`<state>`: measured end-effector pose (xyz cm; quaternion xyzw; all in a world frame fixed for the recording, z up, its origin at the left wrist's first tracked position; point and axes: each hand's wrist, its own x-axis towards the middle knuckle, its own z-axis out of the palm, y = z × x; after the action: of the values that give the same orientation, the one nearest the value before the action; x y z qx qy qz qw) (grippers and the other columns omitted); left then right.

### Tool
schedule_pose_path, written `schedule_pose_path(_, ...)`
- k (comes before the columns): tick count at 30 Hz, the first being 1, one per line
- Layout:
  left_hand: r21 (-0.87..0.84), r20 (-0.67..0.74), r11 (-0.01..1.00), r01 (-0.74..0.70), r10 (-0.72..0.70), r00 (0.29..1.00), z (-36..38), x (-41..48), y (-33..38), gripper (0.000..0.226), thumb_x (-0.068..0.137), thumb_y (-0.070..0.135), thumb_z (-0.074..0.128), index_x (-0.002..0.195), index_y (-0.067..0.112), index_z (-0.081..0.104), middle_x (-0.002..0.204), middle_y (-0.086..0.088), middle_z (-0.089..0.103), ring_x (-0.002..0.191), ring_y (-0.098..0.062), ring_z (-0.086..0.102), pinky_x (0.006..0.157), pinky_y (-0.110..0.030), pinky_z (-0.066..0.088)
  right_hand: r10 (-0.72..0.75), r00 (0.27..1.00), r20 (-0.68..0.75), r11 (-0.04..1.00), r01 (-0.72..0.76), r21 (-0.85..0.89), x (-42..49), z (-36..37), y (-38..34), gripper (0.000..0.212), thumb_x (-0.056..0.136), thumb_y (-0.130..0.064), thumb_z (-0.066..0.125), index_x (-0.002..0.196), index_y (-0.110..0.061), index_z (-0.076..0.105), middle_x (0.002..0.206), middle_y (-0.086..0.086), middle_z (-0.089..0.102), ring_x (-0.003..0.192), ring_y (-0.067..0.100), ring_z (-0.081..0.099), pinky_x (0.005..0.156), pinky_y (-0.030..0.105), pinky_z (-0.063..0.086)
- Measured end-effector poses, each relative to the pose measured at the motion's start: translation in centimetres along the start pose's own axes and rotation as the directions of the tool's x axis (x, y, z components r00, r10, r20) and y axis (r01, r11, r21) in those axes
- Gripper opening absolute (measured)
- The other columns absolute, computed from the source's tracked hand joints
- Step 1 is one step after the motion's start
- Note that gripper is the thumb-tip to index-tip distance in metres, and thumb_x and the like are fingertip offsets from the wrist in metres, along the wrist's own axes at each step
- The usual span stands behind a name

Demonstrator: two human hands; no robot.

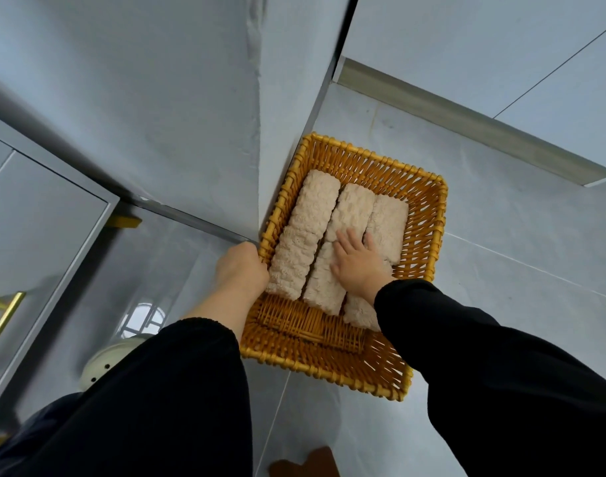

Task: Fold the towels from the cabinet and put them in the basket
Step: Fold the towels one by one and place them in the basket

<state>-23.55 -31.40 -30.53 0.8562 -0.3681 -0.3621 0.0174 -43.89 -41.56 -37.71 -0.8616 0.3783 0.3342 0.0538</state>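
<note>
Three folded towels lie side by side in the wicker basket (428,235), their long axes running away from the person, roughly the way the right fingers (346,241) point. The right hand (358,263) lies flat, fingers straight and spread: the fingertips rest on the middle towel (349,211), the thumb reaches over the gap onto the right towel (387,222), and the left towel (301,235) lies just beside the little finger, untouched. Whatever pressing or nudging comes next probably falls to this hand, as the cloth is directly beneath it.

At the basket's near-left rim the left hand (241,270) grips the wicker, knuckles outside and fingers curled over the edge. It appears to be steadying the basket, with the left towel just past its fingers.

The right towel's near end is hidden under the right wrist and black sleeve (501,356). The left fingertips are lost behind the rim. Only a cabinet door (46,235) shows, off beyond the left hand, so I cannot tell whether more towels remain.
</note>
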Motion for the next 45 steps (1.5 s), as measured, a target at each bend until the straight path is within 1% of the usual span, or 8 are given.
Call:
schedule_pose_path(5,-0.01,0.011,1.0,0.008,-0.008,1.0,-0.3,-0.3,0.2,0.014,0.094,0.022,0.054,0.082,0.015,0.057,0.084,-0.004,0.056,0.077,-0.021,0.05,0.062,-0.03,0.037,-0.007,0.984,-0.176,0.999,0.013,0.03,-1.3,-1.0,-2.3,0.065,0.099,-0.046,0.022,0.151,-0.009,0.015,0.16,0.013,0.002,0.147,0.029,-0.005,0.117,0.052,-0.004)
schedule_pose_path(8,-0.02,0.003,1.0,-0.002,0.002,1.0,-0.3,-0.4,0.2,0.022,0.094,0.021,0.053,0.072,0.017,0.051,0.078,-0.002,0.053,0.075,-0.021,0.049,0.06,-0.03,0.035,-0.26,0.907,-0.331,0.964,0.263,-0.035,-2.8,0.3,-4.6,0.067,0.094,-0.049,0.036,0.147,-0.01,0.031,0.157,0.016,0.019,0.146,0.031,0.011,0.117,0.052,0.004)
schedule_pose_path(12,-0.033,-0.004,0.999,-0.017,0.017,1.0,-0.4,-0.5,0.1,0.028,0.094,0.02,0.053,0.068,0.018,0.046,0.08,-0.004,0.053,0.076,-0.022,0.05,0.062,-0.031,0.037,-0.559,0.798,-0.226,0.824,0.505,-0.256,-3.7,2.8,-4.7,0.058,0.087,-0.041,0.053,0.135,-0.009,0.049,0.144,0.017,0.044,0.139,0.034,0.033,0.115,0.052,0.016)
schedule_pose_path(19,-0.075,-0.021,0.997,-0.017,0.016,1.0,-0.3,-1.3,0.0,0.017,0.096,0.02,0.051,0.083,0.012,0.056,0.09,-0.007,0.059,0.079,-0.022,0.052,0.063,-0.031,0.038,-0.464,0.878,-0.116,0.874,0.433,-0.223,-3.3,1.8,-1.8,0.056,0.095,-0.039,0.044,0.141,-0.007,0.04,0.151,0.015,0.033,0.144,0.032,0.021,0.118,0.05,0.01)
schedule_pose_path(29,-0.095,0.182,0.995,-0.035,0.052,0.982,-2.0,-2.9,0.8,0.015,0.09,0.013,0.047,0.076,0.014,0.049,0.085,-0.006,0.055,0.082,-0.023,0.055,0.067,-0.031,0.041,-0.074,0.89,-0.451,0.938,0.216,0.272,-4.7,-2.2,-6.4,0.049,0.091,-0.037,0.05,0.129,-0.005,0.052,0.143,0.017,0.044,0.135,0.033,0.037,0.114,0.045,0.028)
schedule_pose_path(36,-0.269,0.102,0.961,-0.062,0.093,0.99,-5.1,-7.5,0.4,0.019,0.092,0.018,0.051,0.077,0.026,0.044,0.097,0.001,0.049,0.094,-0.018,0.048,0.08,-0.027,0.04,-0.009,0.838,-0.545,0.878,0.267,0.397,-8.2,-7.4,-6.4,0.051,0.092,-0.029,0.051,0.135,-0.003,0.046,0.144,0.016,0.041,0.136,0.03,0.034,0.115,0.038,0.022)
schedule_pose_path(40,-0.31,0.034,0.946,-0.095,0.111,0.993,-8.4,-11.1,0.5,0.041,0.093,0.02,0.053,0.133,0.011,0.049,0.133,-0.011,0.053,0.124,-0.027,0.048,0.103,-0.033,0.038,-0.002,0.792,-0.611,0.863,0.311,0.399,-10.7,-11.1,-5.2,0.048,0.092,-0.025,0.053,0.134,-0.003,0.047,0.142,0.014,0.043,0.134,0.028,0.036,0.114,0.037,0.027)
schedule_pose_path(45,-0.332,-0.078,0.931,-0.155,0.137,0.987,-14.1,-16.5,-0.9,0.048,0.097,0.019,0.048,0.143,0.015,0.038,0.143,-0.009,0.045,0.128,-0.024,0.045,0.099,-0.028,0.035,-0.155,0.704,-0.693,0.872,0.428,0.239,-14.4,-15.7,-6.1,0.045,0.093,-0.025,0.051,0.134,-0.006,0.049,0.142,0.01,0.046,0.134,0.024,0.038,0.113,0.029,0.024)
